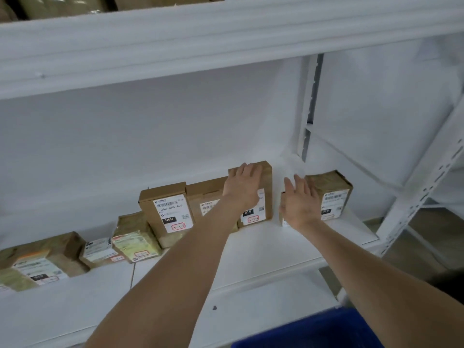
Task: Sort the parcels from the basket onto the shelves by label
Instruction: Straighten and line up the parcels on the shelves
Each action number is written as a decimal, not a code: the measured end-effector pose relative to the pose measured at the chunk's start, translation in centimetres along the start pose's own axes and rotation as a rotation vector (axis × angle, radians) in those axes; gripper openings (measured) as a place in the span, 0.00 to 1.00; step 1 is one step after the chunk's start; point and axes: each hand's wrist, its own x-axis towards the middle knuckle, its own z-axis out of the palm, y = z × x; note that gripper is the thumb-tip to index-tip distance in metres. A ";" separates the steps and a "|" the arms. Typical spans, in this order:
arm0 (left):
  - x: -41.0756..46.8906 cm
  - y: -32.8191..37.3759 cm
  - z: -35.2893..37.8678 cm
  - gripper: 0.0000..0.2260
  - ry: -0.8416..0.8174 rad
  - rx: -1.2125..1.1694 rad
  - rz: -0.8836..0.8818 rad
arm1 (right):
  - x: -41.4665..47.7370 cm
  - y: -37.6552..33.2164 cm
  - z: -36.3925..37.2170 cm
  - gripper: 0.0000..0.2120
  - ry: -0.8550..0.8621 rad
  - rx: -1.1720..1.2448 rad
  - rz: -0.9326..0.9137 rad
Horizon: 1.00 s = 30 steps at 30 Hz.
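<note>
Open room is offered along the front strip of the shelf (276, 249), where nothing is set. The back is blocked by a tall box (266, 177) and a taped parcel (334, 187); the gap between them is filled by the right hand (298, 202). Headroom is capped by the upper shelf beam (200, 46), and the right end is closed off by a slotted post (424, 182).
</note>
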 end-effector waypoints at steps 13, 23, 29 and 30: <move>1.5 1.3 1.7 0.23 0.025 0.063 -0.120 | 3.3 0.6 2.4 0.28 -0.105 0.023 0.012; 1.5 1.3 2.0 0.24 0.090 0.093 -0.112 | 5.0 -0.5 3.1 0.25 -0.050 0.114 0.019; 1.5 1.6 1.7 0.23 0.080 0.098 -0.155 | 4.1 0.5 1.9 0.33 -0.062 0.089 -0.075; 1.5 1.8 1.6 0.23 0.090 0.100 -0.152 | 4.0 0.9 1.7 0.33 -0.038 0.101 -0.089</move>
